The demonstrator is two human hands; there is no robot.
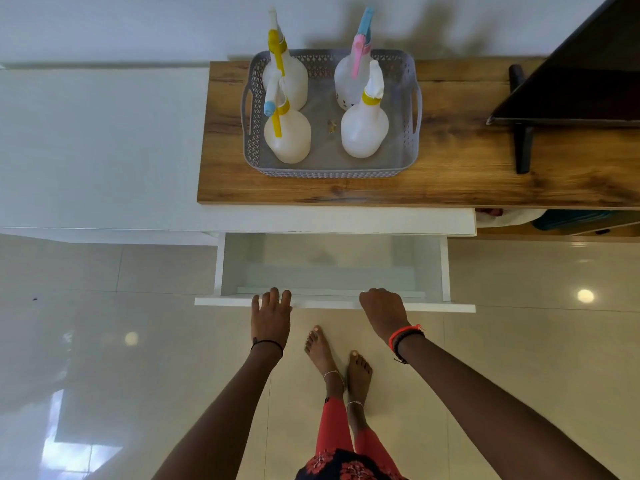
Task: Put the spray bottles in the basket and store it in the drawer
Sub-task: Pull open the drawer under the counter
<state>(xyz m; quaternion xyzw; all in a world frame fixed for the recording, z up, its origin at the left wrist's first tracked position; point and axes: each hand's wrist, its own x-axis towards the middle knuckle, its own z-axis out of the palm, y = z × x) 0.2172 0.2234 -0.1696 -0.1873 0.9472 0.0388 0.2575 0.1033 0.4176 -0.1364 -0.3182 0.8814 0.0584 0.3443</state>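
Observation:
A grey perforated basket (pixel 332 173) stands on the wooden cabinet top (pixel 460 174). Several white spray bottles stand upright in it: one front left with a yellow trigger (pixel 287 136), one front right (pixel 363 133), one back left (pixel 287 81), one back right with a pink trigger (pixel 349 81). Below it the white drawer (pixel 332 304) is pulled out and shows a bare inside. My left hand (pixel 270 313) rests flat on the drawer's front edge, fingers over the rim. My right hand (pixel 382 308) curls over the same edge further right.
A dark screen on a black stand (pixel 568 88) occupies the right of the cabinet top. A second compartment to the right holds a teal item (pixel 568 220). My bare feet (pixel 337 362) stand on glossy floor tiles just in front of the drawer. A white wall lies to the left.

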